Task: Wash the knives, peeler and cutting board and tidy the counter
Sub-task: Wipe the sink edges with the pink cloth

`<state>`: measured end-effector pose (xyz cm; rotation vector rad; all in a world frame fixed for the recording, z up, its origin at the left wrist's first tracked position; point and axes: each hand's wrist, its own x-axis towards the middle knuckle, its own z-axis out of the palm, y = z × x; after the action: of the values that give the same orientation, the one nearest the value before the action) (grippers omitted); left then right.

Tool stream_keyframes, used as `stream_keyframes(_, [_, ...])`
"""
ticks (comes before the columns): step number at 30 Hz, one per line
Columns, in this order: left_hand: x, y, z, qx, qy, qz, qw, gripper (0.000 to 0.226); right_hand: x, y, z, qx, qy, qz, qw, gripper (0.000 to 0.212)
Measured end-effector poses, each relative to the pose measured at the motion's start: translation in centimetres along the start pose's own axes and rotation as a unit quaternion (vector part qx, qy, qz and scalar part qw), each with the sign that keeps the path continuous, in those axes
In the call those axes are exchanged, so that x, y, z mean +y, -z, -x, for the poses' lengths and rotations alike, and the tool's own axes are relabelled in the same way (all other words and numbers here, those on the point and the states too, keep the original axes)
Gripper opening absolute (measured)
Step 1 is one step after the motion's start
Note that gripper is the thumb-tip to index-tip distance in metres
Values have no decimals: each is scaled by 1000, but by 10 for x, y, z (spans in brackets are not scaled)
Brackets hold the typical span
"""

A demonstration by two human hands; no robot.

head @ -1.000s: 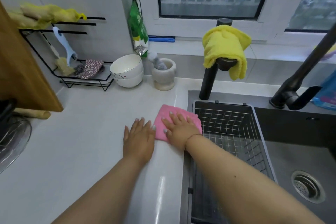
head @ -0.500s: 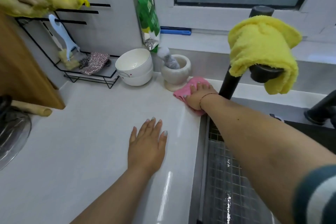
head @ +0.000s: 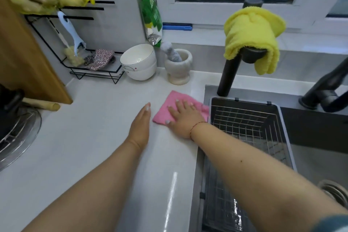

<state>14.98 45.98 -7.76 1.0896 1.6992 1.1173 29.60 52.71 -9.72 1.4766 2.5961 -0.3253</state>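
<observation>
Pulled cloth back from beside the mortar to the desk edge by the sink basket, under flat, spread right hand. Turned left hand edge-on, fingers straight, holding nothing. Wiping probably near done; peeler hung racked.

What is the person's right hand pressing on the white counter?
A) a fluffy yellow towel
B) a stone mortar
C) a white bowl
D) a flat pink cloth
D: the right hand lies with straight fingers flat on the flat pink cloth, on the white counter beside the sink's wire basket; the fluffy yellow towel hangs over the black tap.
</observation>
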Motion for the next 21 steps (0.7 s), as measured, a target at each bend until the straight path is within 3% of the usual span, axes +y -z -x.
stream_keyframes(6, [4, 20, 34, 5, 71, 127, 989, 49, -85, -29, 49, -29, 99, 2, 995, 61])
stream_keyframes(10, [1, 35, 59, 28, 46, 80, 995, 53, -125, -47, 109, -23, 173, -36, 984, 57])
stream_keyframes(14, [1, 42, 81, 4, 16, 48, 999, 50, -144, -55, 168, -27, 221, -78, 972, 51])
stream_keyframes(18, [6, 31, 95, -32, 18, 54, 998, 49, -139, -46, 207, -62, 223, -113, 966, 42])
stream_keyframes(21, [22, 13, 101, -66, 21, 53, 996, 49, -120, -25, 226, -111, 150, -198, 962, 35])
